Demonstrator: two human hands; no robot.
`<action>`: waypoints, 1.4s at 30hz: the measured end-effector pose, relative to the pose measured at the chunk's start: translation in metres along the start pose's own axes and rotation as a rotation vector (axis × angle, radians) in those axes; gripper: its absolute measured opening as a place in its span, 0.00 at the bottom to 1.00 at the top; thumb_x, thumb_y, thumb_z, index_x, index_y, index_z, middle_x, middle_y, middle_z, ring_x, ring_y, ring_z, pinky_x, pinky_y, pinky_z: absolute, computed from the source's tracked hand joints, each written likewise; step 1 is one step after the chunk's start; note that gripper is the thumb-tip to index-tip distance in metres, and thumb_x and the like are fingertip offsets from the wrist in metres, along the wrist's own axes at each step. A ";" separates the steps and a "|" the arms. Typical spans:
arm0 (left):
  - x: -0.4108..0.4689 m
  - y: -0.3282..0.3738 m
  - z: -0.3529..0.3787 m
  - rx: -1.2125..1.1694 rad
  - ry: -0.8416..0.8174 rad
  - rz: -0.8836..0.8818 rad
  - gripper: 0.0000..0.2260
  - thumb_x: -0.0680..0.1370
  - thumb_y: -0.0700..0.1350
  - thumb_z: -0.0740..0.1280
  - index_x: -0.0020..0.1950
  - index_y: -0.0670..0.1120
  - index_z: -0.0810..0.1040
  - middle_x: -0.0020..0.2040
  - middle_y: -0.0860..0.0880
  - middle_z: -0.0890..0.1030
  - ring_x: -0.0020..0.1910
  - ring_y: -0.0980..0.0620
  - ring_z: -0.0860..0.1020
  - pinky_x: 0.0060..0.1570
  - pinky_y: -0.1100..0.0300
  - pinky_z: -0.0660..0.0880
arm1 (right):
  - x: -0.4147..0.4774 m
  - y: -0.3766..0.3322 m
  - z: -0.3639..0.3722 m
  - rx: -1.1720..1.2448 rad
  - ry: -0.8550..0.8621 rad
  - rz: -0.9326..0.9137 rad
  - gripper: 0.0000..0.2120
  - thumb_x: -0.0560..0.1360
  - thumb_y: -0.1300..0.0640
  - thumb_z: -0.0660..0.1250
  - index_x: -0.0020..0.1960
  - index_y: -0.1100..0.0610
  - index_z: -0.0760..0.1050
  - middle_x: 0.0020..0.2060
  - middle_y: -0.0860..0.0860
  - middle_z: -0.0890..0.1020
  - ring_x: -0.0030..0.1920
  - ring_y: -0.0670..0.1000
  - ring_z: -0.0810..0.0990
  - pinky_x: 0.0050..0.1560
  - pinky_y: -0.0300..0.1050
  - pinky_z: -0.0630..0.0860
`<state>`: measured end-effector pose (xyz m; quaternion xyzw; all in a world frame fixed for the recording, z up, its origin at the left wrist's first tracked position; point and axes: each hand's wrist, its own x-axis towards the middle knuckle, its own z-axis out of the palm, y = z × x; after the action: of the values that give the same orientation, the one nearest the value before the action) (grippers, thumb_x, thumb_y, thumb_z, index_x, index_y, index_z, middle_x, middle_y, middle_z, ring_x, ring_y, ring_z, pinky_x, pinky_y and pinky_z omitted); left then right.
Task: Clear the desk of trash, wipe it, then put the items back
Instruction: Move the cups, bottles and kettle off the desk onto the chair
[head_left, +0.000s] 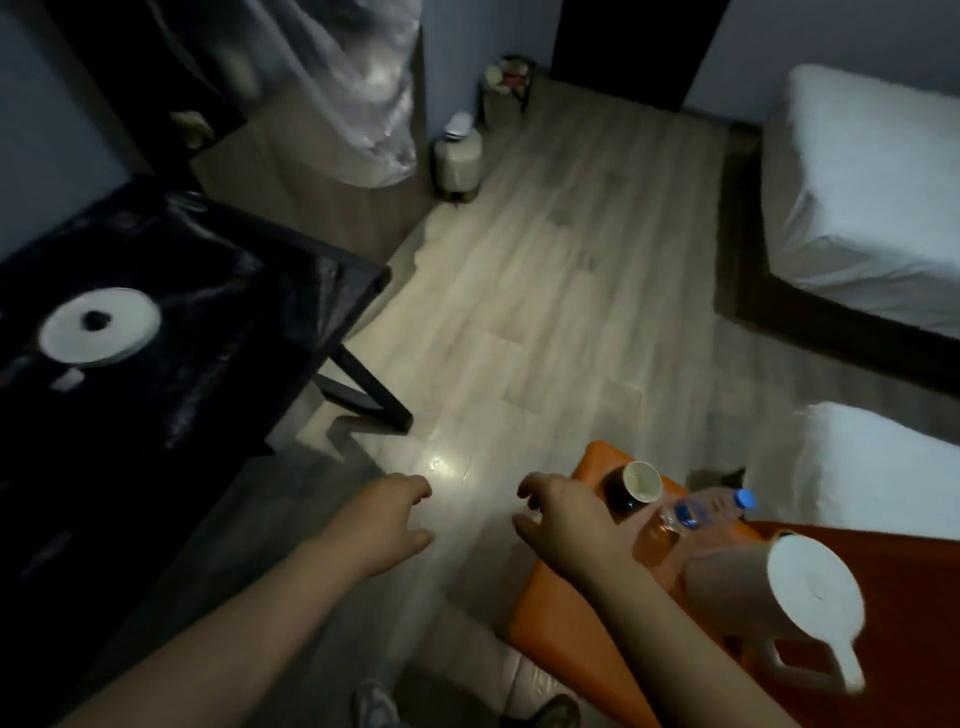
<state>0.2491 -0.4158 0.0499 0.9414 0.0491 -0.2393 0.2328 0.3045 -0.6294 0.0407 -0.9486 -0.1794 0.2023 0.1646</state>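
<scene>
The black desk (218, 291) stands at the left and carries a round white base (101, 326) with a dark centre. On the orange chair seat (561, 613) at lower right stand a dark cup (635, 488) with a pale inside, a small amber bottle (658, 540), a clear water bottle (719, 506) with a blue cap and a white kettle (779, 597). My right hand (566, 519) hovers just left of the dark cup, fingers loosely curled, holding nothing. My left hand (389, 525) hangs over the floor, relaxed and holding nothing.
A wooden floor (545, 291) runs between desk and beds. Two white beds (862, 208) line the right side. A pale bin (460, 161) and a small basket (506, 88) stand by the far wall. A clear plastic bag (358, 93) hangs at top centre.
</scene>
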 end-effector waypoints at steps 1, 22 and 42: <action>-0.009 -0.019 -0.009 -0.009 0.019 -0.028 0.23 0.75 0.53 0.69 0.68 0.49 0.71 0.64 0.50 0.75 0.62 0.52 0.74 0.60 0.60 0.71 | 0.008 -0.022 0.001 -0.020 -0.003 -0.031 0.16 0.77 0.49 0.64 0.63 0.51 0.73 0.55 0.49 0.79 0.53 0.49 0.78 0.51 0.45 0.76; -0.134 -0.258 -0.103 -0.368 0.435 -0.483 0.18 0.74 0.53 0.70 0.63 0.51 0.75 0.57 0.55 0.77 0.54 0.58 0.75 0.55 0.62 0.75 | 0.146 -0.330 0.031 -0.177 -0.075 -0.613 0.13 0.75 0.50 0.66 0.56 0.56 0.75 0.49 0.52 0.79 0.48 0.53 0.78 0.49 0.51 0.77; -0.050 -0.333 -0.162 -0.686 0.571 -0.836 0.16 0.75 0.52 0.70 0.62 0.53 0.75 0.57 0.56 0.76 0.54 0.58 0.75 0.56 0.61 0.75 | 0.363 -0.456 0.051 -0.228 -0.324 -0.777 0.22 0.71 0.51 0.70 0.63 0.55 0.73 0.59 0.54 0.77 0.55 0.54 0.78 0.51 0.44 0.74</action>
<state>0.2061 -0.0447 0.0614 0.7407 0.5490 -0.0190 0.3867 0.4666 -0.0675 0.0548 -0.7786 -0.5679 0.2506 0.0924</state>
